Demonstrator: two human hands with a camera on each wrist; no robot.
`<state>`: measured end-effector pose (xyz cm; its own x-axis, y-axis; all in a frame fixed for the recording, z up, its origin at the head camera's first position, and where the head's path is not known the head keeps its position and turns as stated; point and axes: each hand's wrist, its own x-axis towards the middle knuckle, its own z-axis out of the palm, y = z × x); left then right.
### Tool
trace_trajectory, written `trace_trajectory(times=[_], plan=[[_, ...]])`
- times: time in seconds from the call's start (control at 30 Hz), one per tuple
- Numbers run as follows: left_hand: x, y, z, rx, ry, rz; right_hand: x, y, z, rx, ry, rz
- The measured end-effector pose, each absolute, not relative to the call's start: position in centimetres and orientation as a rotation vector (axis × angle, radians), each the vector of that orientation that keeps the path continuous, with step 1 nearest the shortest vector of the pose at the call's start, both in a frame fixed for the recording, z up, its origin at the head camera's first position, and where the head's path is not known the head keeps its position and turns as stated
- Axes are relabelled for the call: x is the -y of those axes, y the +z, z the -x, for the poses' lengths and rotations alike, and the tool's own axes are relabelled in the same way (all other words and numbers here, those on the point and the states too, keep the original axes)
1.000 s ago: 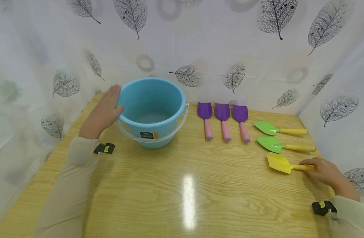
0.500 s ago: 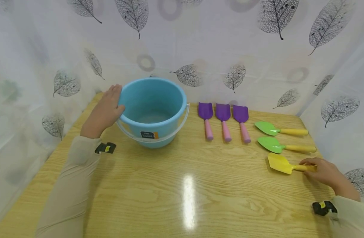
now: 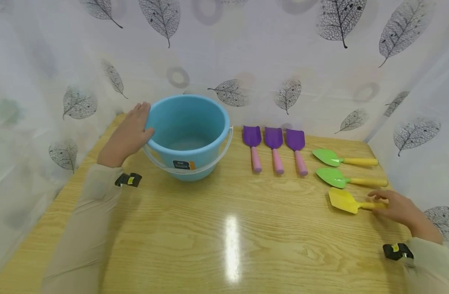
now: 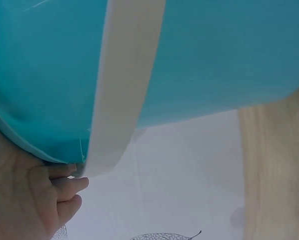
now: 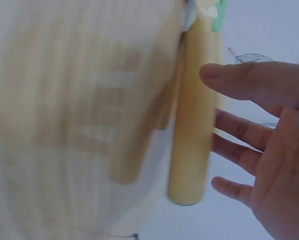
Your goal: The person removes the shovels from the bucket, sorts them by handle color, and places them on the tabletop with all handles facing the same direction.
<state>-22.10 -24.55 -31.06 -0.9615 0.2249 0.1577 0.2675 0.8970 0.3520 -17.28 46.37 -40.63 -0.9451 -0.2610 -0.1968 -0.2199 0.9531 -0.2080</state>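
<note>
My left hand (image 3: 126,136) lies at the left side of a light blue bucket (image 3: 202,157), fingers straight along its rim and thumb over the edge. In the left wrist view the bucket's white handle (image 4: 124,65) hangs across its wall. My right hand (image 3: 402,210) is at the yellow handle of a small yellow shovel (image 3: 342,200), which lies on the table. The right wrist view shows the thumb and spread fingers loose around the shovel handle (image 5: 192,120), not curled tight.
Two green trowels (image 3: 332,177) with yellow handles lie just behind the yellow shovel. Several purple shovels (image 3: 274,138) with pink handles line up between bucket and trowels. A leaf-patterned curtain (image 3: 261,49) closes off the back and sides of the wooden table (image 3: 173,228).
My right hand has loosened from the yellow shovel's handle, its fingers lifting and spreading. The shovel stays in place, and my left hand keeps its position on the bucket.
</note>
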Motion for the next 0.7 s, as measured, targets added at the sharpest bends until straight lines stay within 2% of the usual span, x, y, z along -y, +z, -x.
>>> trace_trajectory(times=[0.37,0.7], plan=[[24.8,-29.9,21.9,3.010,-0.508,0.361,-42.4,-35.4,19.9,-2.930,-0.145,0.398],[20.4,-27.0,21.8,2.955,-0.376,0.419,-36.1,-30.3,23.4,-2.989,-0.189,0.482]])
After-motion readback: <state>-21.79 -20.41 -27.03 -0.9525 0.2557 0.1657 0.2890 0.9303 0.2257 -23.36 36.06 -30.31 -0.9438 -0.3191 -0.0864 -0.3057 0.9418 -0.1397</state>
